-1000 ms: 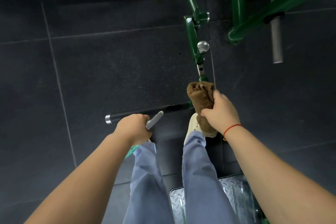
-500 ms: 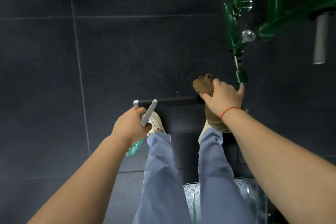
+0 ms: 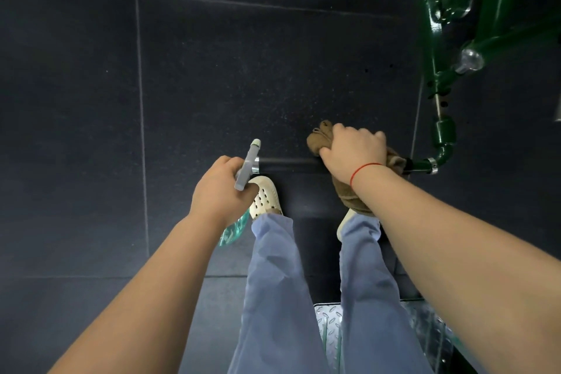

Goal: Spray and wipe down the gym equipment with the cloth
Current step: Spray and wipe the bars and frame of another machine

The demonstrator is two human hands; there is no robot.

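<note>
A black horizontal handle bar (image 3: 288,162) of the green gym machine (image 3: 441,136) runs across the middle of the view. My right hand (image 3: 353,152) grips a brown cloth (image 3: 318,138) wrapped over the bar's right part, and the cloth's tail hangs down below my wrist. My left hand (image 3: 223,193) holds a spray bottle (image 3: 248,165) by its grey head, just in front of the bar's silver left end. The bottle's green clear body shows under my wrist.
Dark rubber floor tiles (image 3: 91,100) spread to the left and ahead. Green frame tubes (image 3: 498,3) and a clear knob (image 3: 470,58) stand at the upper right. My legs and white shoes (image 3: 265,196) are below the bar, above a metal tread plate (image 3: 328,322).
My view has swung left, so the green frame sits further right. My right hand with the cloth has slid left along the bar, away from the green elbow. The left hand keeps the bottle.
</note>
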